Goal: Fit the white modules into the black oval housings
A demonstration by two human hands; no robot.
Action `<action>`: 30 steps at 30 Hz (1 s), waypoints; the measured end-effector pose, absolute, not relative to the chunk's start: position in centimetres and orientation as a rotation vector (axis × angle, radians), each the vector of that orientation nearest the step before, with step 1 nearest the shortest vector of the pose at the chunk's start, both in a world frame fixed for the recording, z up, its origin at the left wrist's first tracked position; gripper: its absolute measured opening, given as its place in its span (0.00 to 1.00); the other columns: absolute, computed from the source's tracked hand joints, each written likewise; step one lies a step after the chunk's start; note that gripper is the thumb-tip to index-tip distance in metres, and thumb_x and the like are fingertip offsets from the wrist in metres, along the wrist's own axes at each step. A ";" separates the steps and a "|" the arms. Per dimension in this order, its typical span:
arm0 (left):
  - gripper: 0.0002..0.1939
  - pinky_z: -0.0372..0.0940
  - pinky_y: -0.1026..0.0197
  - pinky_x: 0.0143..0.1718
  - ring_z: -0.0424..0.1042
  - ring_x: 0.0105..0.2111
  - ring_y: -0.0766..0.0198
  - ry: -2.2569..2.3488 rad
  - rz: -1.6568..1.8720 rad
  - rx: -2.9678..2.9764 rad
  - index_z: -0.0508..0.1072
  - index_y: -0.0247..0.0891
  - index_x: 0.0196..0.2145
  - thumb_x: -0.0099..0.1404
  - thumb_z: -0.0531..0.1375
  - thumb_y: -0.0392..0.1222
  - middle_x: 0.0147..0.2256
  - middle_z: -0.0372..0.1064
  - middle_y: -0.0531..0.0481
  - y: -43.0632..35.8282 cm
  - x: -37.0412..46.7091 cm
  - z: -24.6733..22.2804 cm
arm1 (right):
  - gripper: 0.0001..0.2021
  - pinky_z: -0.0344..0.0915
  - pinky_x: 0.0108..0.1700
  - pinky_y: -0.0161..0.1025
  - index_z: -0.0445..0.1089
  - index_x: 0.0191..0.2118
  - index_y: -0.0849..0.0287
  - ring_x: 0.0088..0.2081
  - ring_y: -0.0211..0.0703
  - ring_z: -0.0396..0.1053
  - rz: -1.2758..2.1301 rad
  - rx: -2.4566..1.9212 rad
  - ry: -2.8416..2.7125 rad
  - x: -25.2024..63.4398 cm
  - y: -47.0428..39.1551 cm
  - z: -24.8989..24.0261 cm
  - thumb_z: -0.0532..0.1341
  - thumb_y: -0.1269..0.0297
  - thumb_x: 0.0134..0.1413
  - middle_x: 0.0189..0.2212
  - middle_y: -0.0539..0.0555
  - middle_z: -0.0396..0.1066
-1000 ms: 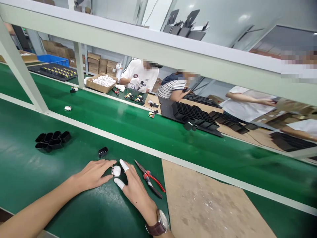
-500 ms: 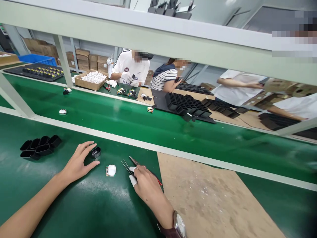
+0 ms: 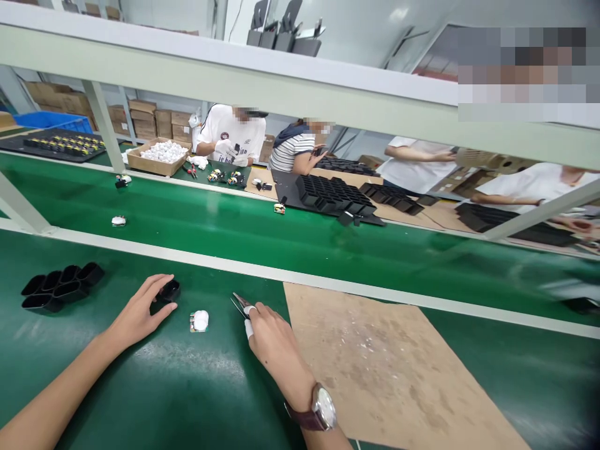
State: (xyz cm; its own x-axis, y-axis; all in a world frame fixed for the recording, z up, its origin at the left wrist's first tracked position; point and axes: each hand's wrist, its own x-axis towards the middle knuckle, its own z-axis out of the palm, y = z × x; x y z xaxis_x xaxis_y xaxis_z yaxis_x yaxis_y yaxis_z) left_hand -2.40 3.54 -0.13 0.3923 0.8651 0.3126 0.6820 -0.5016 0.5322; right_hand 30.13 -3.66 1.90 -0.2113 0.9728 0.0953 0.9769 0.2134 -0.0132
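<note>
My left hand [image 3: 135, 312] curls round a small black plastic case [image 3: 171, 290], fingers behind it and thumb in front. Just right of that hand, a small circuit board [image 3: 199, 321] with a white blob on top lies on the green bench. My right hand [image 3: 269, 337], with white finger cots and a wristwatch, is closed on thin metal tweezers [image 3: 237, 307] pointing up and left. Pliers [image 3: 240, 299] lie right beside the tweezers, their handles hidden by the hand.
Several black cases [image 3: 60, 287] stand grouped at left. A brown board [image 3: 365, 356] lies at right. Beyond a pale rail [image 3: 210, 264] runs a green conveyor [image 3: 210, 225] carrying circuit boards [image 3: 119, 221]. Co-workers [image 3: 232, 134] sit across it, and a beam [image 3: 281, 94] crosses overhead.
My left hand has closed in round the black case, which sat open to view between spread fingers before. My right hand has shifted slightly over the pliers, covering their red handle. The view has turned somewhat.
</note>
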 end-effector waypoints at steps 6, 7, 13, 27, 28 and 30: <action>0.30 0.74 0.56 0.43 0.75 0.40 0.59 1.295 0.775 2.313 0.57 0.47 0.71 0.76 0.57 0.53 0.53 0.70 0.45 3.4 -2.2 0.0 | 0.26 0.68 0.63 0.58 0.61 0.67 0.61 0.63 0.61 0.66 0.225 -1.471 -2.305 27.8 -3.5 1.2 0.63 0.65 0.68 0.61 0.65 0.69; 0.31 0.74 0.56 0.43 0.75 0.39 0.59 1.287 0.762 2.309 0.57 0.47 0.71 0.76 0.58 0.53 0.48 0.72 0.46 3.4 -2.2 0.0 | 0.29 0.67 0.65 0.59 0.58 0.69 0.60 0.64 0.60 0.65 0.275 -1.405 -2.302 27.3 -3.5 0.9 0.64 0.64 0.67 0.62 0.64 0.68; 0.33 0.73 0.53 0.46 0.75 0.42 0.56 1.203 0.722 2.297 0.58 0.48 0.70 0.72 0.62 0.53 0.44 0.72 0.49 3.2 -2.4 -0.4 | 0.31 0.70 0.62 0.58 0.56 0.71 0.56 0.60 0.57 0.67 0.418 -1.299 -2.213 25.3 -3.6 -0.6 0.64 0.69 0.66 0.59 0.63 0.69; 0.41 0.67 0.40 0.62 0.70 0.59 0.48 1.053 0.670 2.166 0.50 0.53 0.73 0.70 0.66 0.40 0.60 0.67 0.42 1.8 -1.6 0.1 | 0.25 0.71 0.56 0.55 0.60 0.65 0.52 0.53 0.52 0.69 0.241 -1.099 -1.998 24.1 -3.9 0.8 0.56 0.77 0.66 0.51 0.59 0.70; 0.40 0.68 0.41 0.62 0.71 0.58 0.50 1.040 0.682 2.154 0.50 0.53 0.73 0.71 0.64 0.40 0.60 0.68 0.43 1.6 -1.4 0.1 | 0.25 0.71 0.56 0.55 0.60 0.65 0.52 0.53 0.52 0.69 0.244 -1.086 -1.992 24.0 -4.1 1.1 0.56 0.77 0.66 0.51 0.59 0.70; 0.39 0.69 0.43 0.61 0.71 0.58 0.51 1.006 0.700 2.152 0.50 0.54 0.73 0.73 0.63 0.39 0.59 0.69 0.44 1.2 -0.9 0.0 | 0.26 0.72 0.55 0.54 0.59 0.66 0.52 0.54 0.53 0.69 0.244 -1.055 -1.988 23.9 -4.5 1.3 0.57 0.78 0.65 0.52 0.60 0.69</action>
State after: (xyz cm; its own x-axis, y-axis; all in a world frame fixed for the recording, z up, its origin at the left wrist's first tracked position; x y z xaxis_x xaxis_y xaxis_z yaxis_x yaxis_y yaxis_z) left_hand -0.88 1.19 0.01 0.5624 0.8052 0.1882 0.4566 -0.4921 0.7412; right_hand 23.86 -4.46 1.30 -0.2828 0.7534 0.5936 0.5879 0.6252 -0.5134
